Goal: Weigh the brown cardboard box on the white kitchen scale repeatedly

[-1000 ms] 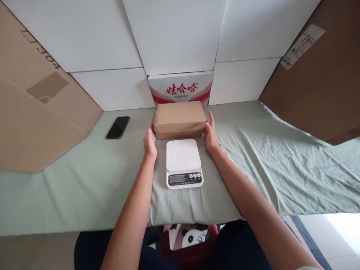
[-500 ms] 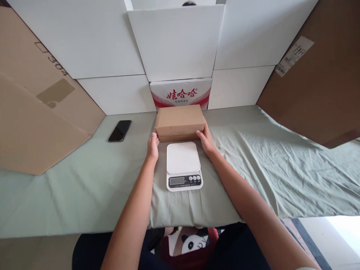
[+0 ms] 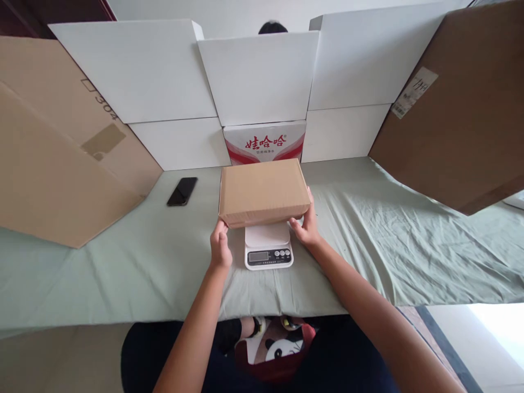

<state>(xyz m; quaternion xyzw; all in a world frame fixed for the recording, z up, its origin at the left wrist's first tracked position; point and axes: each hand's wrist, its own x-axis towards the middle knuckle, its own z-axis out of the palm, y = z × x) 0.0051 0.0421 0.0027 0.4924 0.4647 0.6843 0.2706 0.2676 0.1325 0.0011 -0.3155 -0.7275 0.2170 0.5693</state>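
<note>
A closed brown cardboard box (image 3: 264, 188) is held between my two hands, raised and tilted slightly. My left hand (image 3: 221, 244) grips its near left corner, and my right hand (image 3: 307, 225) holds the near right corner with the thumb at the front. Under the box's near edge lies a white kitchen scale (image 3: 269, 257) with a grey display and round buttons. The back part of its weighing plate is hidden by the box. I cannot tell whether the box touches the plate.
A black phone (image 3: 182, 191) lies on the green cloth (image 3: 164, 262) to the left. White boxes (image 3: 257, 82) and a red-and-white printed carton (image 3: 265, 143) form a wall behind. Large brown cardboard panels (image 3: 61, 142) flank both sides. The top of a person's head (image 3: 273, 27) shows beyond.
The box has come up and nearer to me, from behind the scale to partly over its plate. Both hands moved with it. My view has tipped upward a little.
</note>
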